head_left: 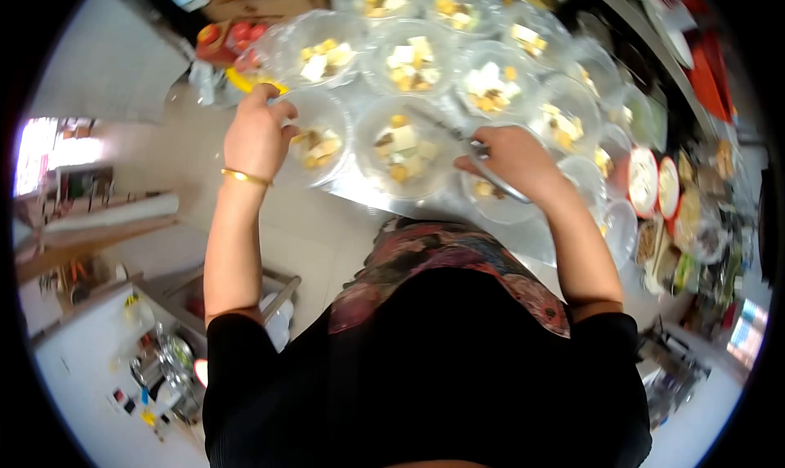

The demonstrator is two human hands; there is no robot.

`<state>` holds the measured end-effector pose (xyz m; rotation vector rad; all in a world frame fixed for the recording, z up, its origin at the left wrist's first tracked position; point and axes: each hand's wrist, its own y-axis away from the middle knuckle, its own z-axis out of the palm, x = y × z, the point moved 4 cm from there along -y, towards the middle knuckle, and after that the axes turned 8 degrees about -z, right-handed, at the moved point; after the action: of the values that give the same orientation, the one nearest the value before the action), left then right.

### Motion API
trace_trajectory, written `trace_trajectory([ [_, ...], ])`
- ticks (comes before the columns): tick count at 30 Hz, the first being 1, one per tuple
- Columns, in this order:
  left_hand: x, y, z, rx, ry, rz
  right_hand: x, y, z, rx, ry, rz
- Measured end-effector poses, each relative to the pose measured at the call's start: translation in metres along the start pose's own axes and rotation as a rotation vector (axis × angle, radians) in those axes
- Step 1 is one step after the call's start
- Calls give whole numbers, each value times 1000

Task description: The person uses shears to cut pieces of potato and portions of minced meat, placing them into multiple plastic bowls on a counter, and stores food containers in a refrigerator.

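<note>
Metal tongs are gripped in my right hand, their tips pointing up and left over a clear plastic bowl. Pale white cubes, yellow-orange pieces and some brown bits lie in that bowl. My left hand hovers at the left rim of another clear bowl with similar food. Its fingers are bent but apart, and nothing shows between them. Under my right hand sits one more bowl, partly covered by the hand.
Several more filled clear bowls crowd the metal table. A yellow banana-like item and a box of red fruit lie at the back left. Red-rimmed containers stand to the right, near a shelf edge.
</note>
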<state>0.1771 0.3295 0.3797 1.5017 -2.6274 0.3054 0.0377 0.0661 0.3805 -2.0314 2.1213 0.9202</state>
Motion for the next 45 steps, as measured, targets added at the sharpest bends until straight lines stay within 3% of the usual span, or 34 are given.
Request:
trace_trajectory([
  [2,40,4,16,219,68,400,7,9,16,-35,-16,-16],
  [4,97,20,19,132,165,494,3,15,29,-87,-81,-28],
  [7,137,30,39,-33,295,608,0,21,37,-87,-148,-41],
  [11,148,23,48,115,285,692,11,37,41,52,-207,-119],
  [17,158,24,53,150,238,752,44,101,27,92,-276,-177],
  [20,143,13,47,172,329,609,88,154,12,165,-372,-133],
  [23,138,29,100,145,-413,626,154,225,2,409,-340,-83],
  [26,190,9,64,108,-177,364,233,323,-10,646,-407,191],
  [27,199,17,67,-13,-240,244,270,354,-2,730,-514,306],
  [28,217,14,75,-94,-285,119,289,389,-6,882,-350,302],
  [30,266,4,73,-240,-421,-127,353,448,16,1012,-238,486],
  [31,289,2,74,-199,-447,-33,372,476,20,976,-90,610],
  [32,312,2,80,-155,-467,60,397,500,34,873,-109,820],
  [33,337,0,86,-115,-482,154,421,518,47,835,-113,894],
  [35,416,27,79,489,-610,718,454,544,85,733,-118,1054],
  [38,525,55,79,414,-248,674,487,550,129,814,-49,976],
  [39,539,68,100,125,-261,559,497,546,139,847,-35,915],
  [40,577,92,107,148,11,866,506,542,144,894,-18,852],
  [43,671,168,148,-235,211,1121,522,520,120,885,-52,864],
  [45,704,199,199,-489,44,1032,548,508,106,887,27,823],
])
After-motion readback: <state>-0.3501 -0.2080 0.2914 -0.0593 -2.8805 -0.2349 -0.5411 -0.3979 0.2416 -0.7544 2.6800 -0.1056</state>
